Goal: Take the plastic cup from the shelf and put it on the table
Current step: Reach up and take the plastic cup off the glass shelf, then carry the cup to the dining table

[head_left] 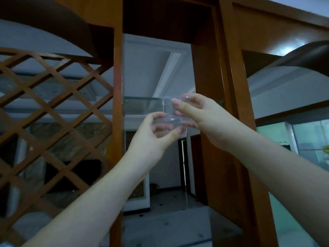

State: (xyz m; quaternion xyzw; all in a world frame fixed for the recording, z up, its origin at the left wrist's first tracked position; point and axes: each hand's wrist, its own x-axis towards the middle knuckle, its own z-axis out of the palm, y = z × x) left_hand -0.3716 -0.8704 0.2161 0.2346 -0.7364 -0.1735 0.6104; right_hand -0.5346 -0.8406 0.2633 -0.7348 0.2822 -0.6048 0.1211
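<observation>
A clear plastic cup (170, 111) is held up in front of the glass shelf (140, 98), which sits in the middle bay of a wooden cabinet. My right hand (197, 114) grips the cup near its rim, thumb on the near side and fingers behind it. My left hand (153, 134) curls around the cup's bottom from below, its fingers showing through the clear plastic. Whether the cup touches the shelf edge cannot be told. No table is in view.
A wooden lattice panel (44, 107) fills the cabinet's left bay. Thick wooden posts (117, 86) flank the middle bay on both sides. A lower glass shelf (195, 244) lies below. Through the cabinet a tiled floor and a dark doorway (183, 161) show.
</observation>
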